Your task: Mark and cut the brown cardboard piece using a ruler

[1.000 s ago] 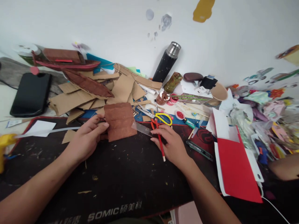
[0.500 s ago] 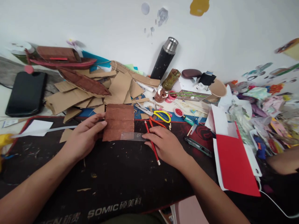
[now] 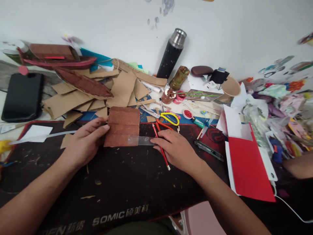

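A brown-painted cardboard piece (image 3: 123,125) with a crease across it lies on the black desk mat. My left hand (image 3: 85,138) is closed at its left edge, thumb and fingers pinching it. Across the lower right corner of the cardboard lies a clear plastic ruler (image 3: 140,140). My right hand (image 3: 174,147) is closed on the ruler's right end. A red pencil (image 3: 164,156) slants between the fingers of that hand, its point away from me. Just beyond the right hand are scissors (image 3: 170,118) with yellow and orange handles.
Cardboard scraps (image 3: 122,86) and brown model boats (image 3: 84,81) pile up behind. A black thermos (image 3: 171,54), paint jars (image 3: 168,96) and a paper cup (image 3: 231,89) stand by the wall. Rightward lie a utility knife (image 3: 209,150) and red paper (image 3: 249,169). Another person's arm (image 3: 299,166) shows at far right.
The cardboard has turned slightly, its lower left corner shifting left. My right hand, with the ruler and pencil, has moved a little right. The camera view has shifted slightly.
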{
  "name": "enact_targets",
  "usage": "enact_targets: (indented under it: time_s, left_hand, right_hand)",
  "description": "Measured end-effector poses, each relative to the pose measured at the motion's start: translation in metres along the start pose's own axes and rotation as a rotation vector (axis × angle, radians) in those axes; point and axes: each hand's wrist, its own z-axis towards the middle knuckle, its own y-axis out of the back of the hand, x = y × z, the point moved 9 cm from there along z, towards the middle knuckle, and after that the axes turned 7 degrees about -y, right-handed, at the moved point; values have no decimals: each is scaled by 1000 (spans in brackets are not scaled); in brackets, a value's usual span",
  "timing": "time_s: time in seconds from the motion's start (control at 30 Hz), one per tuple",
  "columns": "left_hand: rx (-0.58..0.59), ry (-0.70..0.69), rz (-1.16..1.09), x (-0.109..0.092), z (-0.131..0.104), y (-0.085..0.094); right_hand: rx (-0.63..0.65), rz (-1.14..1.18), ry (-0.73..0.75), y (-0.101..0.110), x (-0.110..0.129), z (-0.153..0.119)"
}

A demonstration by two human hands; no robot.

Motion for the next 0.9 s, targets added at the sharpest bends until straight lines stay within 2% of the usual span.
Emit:
enact_targets:
  time_s: [0.27, 0.9]
  left_hand:
    - [-42, 13, 0, -2, -1, 0]
    - [-45, -3, 12, -6, -2, -3]
  right_hand:
    - [6, -12, -2, 1, -1, -4]
    - [27, -11, -7, -6, -2, -5]
